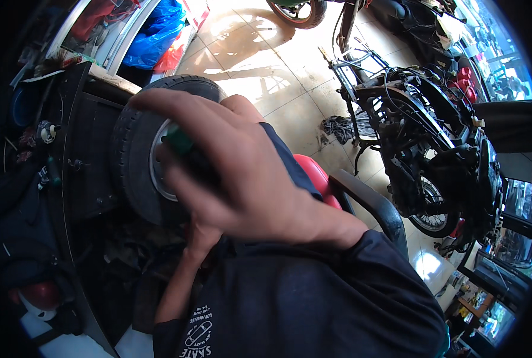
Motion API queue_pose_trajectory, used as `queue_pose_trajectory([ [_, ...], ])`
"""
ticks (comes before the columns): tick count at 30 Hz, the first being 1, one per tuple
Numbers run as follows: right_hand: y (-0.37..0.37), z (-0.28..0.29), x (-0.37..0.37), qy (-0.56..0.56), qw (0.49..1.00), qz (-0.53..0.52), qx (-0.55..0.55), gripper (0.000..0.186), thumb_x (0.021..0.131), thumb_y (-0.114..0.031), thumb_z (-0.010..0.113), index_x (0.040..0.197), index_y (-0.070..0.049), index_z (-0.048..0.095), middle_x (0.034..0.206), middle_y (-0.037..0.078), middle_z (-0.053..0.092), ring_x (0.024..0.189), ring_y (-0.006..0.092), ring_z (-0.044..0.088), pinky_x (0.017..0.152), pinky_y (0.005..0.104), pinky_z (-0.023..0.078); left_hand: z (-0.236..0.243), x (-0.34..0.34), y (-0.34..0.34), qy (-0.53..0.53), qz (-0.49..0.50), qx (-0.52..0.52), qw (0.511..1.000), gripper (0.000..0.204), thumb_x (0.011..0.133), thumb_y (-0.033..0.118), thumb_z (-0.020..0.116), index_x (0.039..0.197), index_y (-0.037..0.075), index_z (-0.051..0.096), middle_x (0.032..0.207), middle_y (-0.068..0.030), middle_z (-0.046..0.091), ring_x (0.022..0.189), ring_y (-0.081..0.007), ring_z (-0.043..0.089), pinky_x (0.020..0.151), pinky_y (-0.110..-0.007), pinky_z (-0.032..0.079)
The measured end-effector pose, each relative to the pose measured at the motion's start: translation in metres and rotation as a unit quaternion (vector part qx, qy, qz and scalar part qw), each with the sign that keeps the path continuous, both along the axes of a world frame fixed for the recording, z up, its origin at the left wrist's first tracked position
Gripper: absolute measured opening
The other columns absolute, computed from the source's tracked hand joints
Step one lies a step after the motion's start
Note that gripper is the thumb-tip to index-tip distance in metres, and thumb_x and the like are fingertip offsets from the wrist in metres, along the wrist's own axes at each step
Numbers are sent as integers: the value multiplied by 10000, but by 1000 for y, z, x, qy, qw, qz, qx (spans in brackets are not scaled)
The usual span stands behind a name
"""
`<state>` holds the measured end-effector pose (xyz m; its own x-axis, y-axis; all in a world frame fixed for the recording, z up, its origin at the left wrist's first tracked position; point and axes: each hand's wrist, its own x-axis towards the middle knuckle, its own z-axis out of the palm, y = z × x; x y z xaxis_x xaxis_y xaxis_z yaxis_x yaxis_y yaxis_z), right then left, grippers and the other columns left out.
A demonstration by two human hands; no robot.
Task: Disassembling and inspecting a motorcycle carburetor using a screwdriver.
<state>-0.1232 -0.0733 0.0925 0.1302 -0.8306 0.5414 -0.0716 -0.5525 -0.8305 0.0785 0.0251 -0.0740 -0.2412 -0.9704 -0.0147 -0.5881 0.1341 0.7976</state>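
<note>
My right hand (242, 161) fills the middle of the picture, close to the camera and blurred by motion. Its fingers and thumb curve around a dark object with a green end (179, 140); the kind of object cannot be made out. Behind it, my left hand (204, 237) reaches up near the lower edge of the wheel, its fingers mostly hidden by the right hand. A wheel with a thick black tyre (134, 137) and a pale metal rim (156, 170) stands just beyond both hands, its middle partly covered.
A dark cabinet (90, 155) borders the wheel on the left. Blue plastic bags (155, 36) lie behind it. On the tiled floor (284, 89) at right stands a stripped motorcycle frame (421, 125). A red chair with a black armrest (367, 200) is beside me.
</note>
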Motion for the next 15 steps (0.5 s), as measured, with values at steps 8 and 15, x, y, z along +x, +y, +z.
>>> queue_pose_trajectory([
  [8,10,-127,-7,332,899,137,250,286,853,-133,711,1130,-86,759,1026,240,722,968,425,716,841,498,587,-12,2,0,15,-38,-46,998,197,826,26,761,993,-11,663,1186,-172,708,1118,-394,686,1121,-515,475],
  [15,40,-163,-12,380,877,164,245,368,875,-178,743,1234,-94,733,1008,229,709,967,409,700,870,469,561,-10,4,4,18,-54,-48,997,243,848,30,750,1066,-48,677,1221,-180,696,1141,-387,679,1125,-500,469],
])
